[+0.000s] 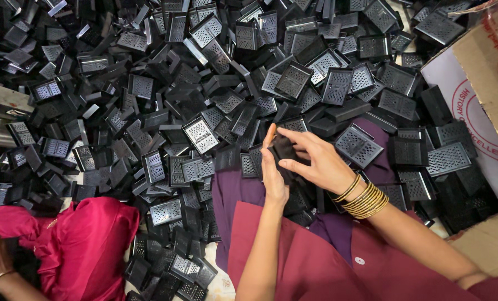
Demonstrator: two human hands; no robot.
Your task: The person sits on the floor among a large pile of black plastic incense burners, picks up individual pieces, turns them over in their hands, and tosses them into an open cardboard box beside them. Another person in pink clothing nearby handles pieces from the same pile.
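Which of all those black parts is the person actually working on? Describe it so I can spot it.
Start at the gold bangles on the right hand. Follow its fingers to the left hand; the small black part sits pinched between them. Unlike the pile's grilled pieces, it is lifted and shows no mesh.

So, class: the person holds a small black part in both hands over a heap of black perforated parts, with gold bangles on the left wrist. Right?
Not quite. The head view shows the gold bangles on the right wrist; the left hand has a bare wrist. Both hands do hold the black part over the heap.
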